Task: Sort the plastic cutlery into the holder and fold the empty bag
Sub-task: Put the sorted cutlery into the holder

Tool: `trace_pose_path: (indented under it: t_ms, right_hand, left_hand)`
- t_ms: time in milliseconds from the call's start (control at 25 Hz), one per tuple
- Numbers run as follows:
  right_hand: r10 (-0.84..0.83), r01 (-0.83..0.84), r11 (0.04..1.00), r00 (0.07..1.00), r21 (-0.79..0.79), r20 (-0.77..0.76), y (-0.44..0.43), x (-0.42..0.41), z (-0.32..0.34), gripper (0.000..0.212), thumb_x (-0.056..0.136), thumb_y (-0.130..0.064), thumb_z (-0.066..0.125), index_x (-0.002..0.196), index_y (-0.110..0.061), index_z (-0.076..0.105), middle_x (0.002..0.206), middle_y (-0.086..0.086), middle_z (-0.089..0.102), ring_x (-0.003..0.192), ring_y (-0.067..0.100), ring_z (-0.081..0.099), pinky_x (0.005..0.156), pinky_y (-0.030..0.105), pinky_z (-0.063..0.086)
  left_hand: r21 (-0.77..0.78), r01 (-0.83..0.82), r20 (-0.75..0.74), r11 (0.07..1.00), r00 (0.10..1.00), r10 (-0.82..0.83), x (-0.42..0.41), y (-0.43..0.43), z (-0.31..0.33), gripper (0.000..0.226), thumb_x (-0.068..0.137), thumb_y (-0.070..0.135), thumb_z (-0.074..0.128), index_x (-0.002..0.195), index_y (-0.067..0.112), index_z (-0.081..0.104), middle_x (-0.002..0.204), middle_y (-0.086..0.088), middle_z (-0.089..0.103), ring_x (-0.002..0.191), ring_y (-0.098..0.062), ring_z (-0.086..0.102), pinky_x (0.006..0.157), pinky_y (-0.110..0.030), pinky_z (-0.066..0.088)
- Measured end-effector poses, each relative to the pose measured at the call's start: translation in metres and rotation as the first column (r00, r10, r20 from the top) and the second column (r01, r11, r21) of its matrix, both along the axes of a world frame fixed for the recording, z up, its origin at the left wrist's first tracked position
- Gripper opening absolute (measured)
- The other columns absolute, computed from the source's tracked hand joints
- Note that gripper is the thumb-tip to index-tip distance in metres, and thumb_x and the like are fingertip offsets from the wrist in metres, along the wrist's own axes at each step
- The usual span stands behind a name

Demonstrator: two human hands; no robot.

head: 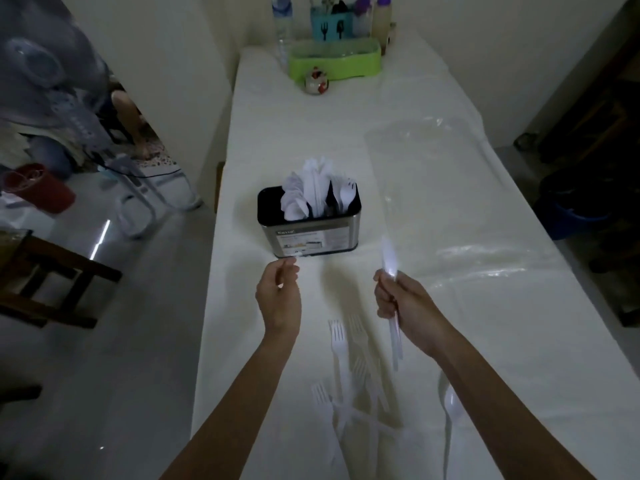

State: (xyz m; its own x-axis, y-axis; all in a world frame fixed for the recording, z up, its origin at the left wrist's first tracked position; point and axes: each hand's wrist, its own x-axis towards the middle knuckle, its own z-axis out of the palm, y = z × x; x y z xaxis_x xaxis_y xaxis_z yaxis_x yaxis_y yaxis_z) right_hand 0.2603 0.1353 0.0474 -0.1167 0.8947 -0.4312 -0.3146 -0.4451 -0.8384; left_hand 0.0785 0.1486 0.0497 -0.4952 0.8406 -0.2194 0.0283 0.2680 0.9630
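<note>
A metal cutlery holder point(311, 237) with a black rim stands mid-table, with white plastic spoons, knives and forks standing in it. My right hand point(398, 299) is shut on a small bunch of white plastic knives point(388, 258), their tips pointing up toward the holder's right side. My left hand point(278, 292) hovers just in front of the holder with curled fingers and nothing visible in it. Several white forks point(349, 368) lie loose on the table between my forearms. A white spoon point(448, 407) lies by my right forearm. The clear empty bag point(460, 202) lies flat to the right.
At the table's far end stand a green tray point(334, 60), a blue utensil caddy point(330, 26), bottles and a small round ornament point(316, 83). The table's left edge drops to the floor, where a chair point(52, 275) and a red bucket point(38, 188) stand.
</note>
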Motion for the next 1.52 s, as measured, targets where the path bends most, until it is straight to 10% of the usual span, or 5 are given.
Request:
trace_pose_path:
  t_ms: [320, 560, 920, 1120, 1520]
  right_hand:
    - [-0.286, 0.311, 0.839, 0.95, 0.446, -0.123, 0.131, -0.058, 0.07, 0.024, 0.104, -0.019, 0.026, 0.085, -0.018, 0.041, 0.061, -0.003, 0.047, 0.058, 0.014, 0.042, 0.06, 0.025, 0.039]
    - [-0.453, 0.379, 0.726, 0.891, 0.573, -0.015, 0.158, -0.092, 0.049, 0.018, 0.103, -0.021, 0.025, 0.09, -0.018, 0.038, 0.069, 0.009, 0.036, 0.063, 0.016, 0.037, 0.062, 0.026, 0.038]
    - [-0.502, 0.071, 0.74, 0.721, 0.669, 0.478, 0.127, -0.094, 0.009, 0.028, 0.097, -0.022, 0.041, 0.094, 0.001, 0.056, 0.09, 0.008, 0.051, 0.08, 0.025, 0.056, 0.071, 0.031, 0.047]
    - [-0.42, -0.306, 0.809, 0.299, 0.503, 0.857, 0.117, -0.079, 0.015, 0.022, 0.089, -0.017, 0.058, 0.073, -0.002, 0.06, 0.086, 0.016, 0.055, 0.077, 0.027, 0.053, 0.067, 0.029, 0.037]
    - [-0.335, -0.291, 0.84, 0.388, 0.459, 0.859, 0.123, -0.075, 0.026, 0.012, 0.08, -0.019, 0.072, 0.081, -0.007, 0.071, 0.086, 0.009, 0.066, 0.072, 0.018, 0.06, 0.071, 0.023, 0.048]
  left_hand:
    - [-0.042, 0.075, 0.114, 0.996, 0.991, -0.07, -0.044, 0.076, 0.017, 0.045, 0.102, 0.028, 0.034, 0.146, 0.017, 0.032, 0.15, 0.001, 0.036, 0.136, -0.014, 0.036, 0.103, -0.02, 0.029]
    - [0.012, 0.232, 0.078, 0.973, 0.969, -0.233, -0.054, 0.094, 0.001, 0.038, 0.102, 0.016, 0.033, 0.139, 0.013, 0.044, 0.129, -0.003, 0.055, 0.105, -0.01, 0.056, 0.072, 0.001, 0.04]
    - [0.032, 0.264, 0.084, 0.964, 0.96, -0.266, -0.059, 0.092, -0.005, 0.04, 0.103, 0.02, 0.034, 0.141, 0.016, 0.043, 0.133, 0.003, 0.053, 0.117, -0.009, 0.05, 0.081, 0.001, 0.038]
    - [0.004, 0.29, 0.097, 0.957, 0.952, -0.289, -0.059, 0.094, -0.001, 0.039, 0.103, 0.02, 0.033, 0.14, 0.017, 0.043, 0.127, 0.003, 0.054, 0.106, -0.006, 0.053, 0.071, 0.003, 0.04]
    - [0.0, 0.262, 0.101, 0.965, 0.96, -0.261, -0.056, 0.092, -0.008, 0.041, 0.103, 0.024, 0.033, 0.142, 0.016, 0.041, 0.132, -0.003, 0.054, 0.109, -0.01, 0.054, 0.065, 0.004, 0.041]
